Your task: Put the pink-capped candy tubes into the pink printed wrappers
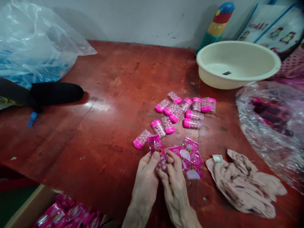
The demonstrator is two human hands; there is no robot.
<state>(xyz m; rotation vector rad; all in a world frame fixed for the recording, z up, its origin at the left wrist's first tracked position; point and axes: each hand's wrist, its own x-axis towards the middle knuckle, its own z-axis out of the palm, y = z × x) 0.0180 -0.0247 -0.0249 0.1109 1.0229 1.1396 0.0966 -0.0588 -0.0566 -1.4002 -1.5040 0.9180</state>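
Observation:
My left hand [144,179] and my right hand [176,182] are closed together around a small candy container [161,164] with round pink candies showing inside. A printed pink wrapper sleeve [155,143] covers its far part, under my left thumb. My right fingers pinch the near end, so that end is partly hidden. Just right of my right hand lie several flat printed sleeves [191,158], overlapping one another. Beyond my hands are several clear candy containers [158,127] with bright pink caps, scattered on the red table [106,126].
A cream basin [206,72] stands at the back right, beside a colourful bottle-shaped object [217,23]. Clear plastic [251,117] and a crumpled pinkish cloth [244,186] lie at right. At left are a plastic bag [42,41] and a black object [57,92]. Below, a box [33,205] holds pink packets.

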